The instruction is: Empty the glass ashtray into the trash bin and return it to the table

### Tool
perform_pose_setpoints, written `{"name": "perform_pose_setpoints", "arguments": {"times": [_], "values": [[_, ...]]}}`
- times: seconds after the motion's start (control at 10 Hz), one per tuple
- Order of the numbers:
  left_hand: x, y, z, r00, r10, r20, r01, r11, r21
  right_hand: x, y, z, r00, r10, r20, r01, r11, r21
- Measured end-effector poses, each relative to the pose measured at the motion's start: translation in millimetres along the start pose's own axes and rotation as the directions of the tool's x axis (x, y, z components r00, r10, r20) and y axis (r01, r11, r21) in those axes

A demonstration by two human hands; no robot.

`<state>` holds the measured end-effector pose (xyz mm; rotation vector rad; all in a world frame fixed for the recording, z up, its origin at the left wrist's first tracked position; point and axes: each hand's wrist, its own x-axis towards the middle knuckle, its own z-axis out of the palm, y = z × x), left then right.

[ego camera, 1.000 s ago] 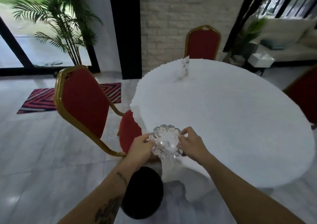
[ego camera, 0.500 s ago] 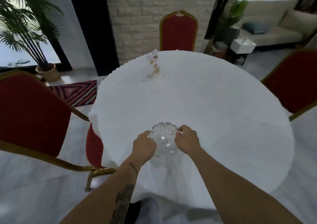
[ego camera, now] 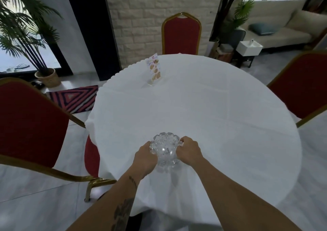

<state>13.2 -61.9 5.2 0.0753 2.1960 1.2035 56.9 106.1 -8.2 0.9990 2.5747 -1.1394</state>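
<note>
The glass ashtray point(ego camera: 165, 149) sits between both hands over the near part of the round, white-clothed worktop point(ego camera: 203, 117), the left hand point(ego camera: 145, 157) on its left side and the right hand point(ego camera: 189, 151) on its right, each with its fingers closed around the scalloped rim. Judging by the clear, empty-looking bowl and its place above the cloth, the emptying seems done and the return is in its last stage; what is left is to set the glass down and let go. Whether the base already touches the cloth cannot be told, since the hands and the glare in the glass mask its underside. The trash bin is out of view. The fingertips under the rim are hidden, and the worktop's near edge is cut off behind the forearms. A menu card point(ego camera: 154, 69) stands well apart at the far side.
</note>
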Motion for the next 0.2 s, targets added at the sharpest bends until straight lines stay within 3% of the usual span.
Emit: {"name": "perform_pose_setpoints", "arguments": {"times": [0.2], "values": [[-23,17,-15,0.996,0.003,0.093,-0.017,0.989,0.147,-15,-15,-18,0.996,0.034,0.083,-0.027,0.996,-0.082]]}}
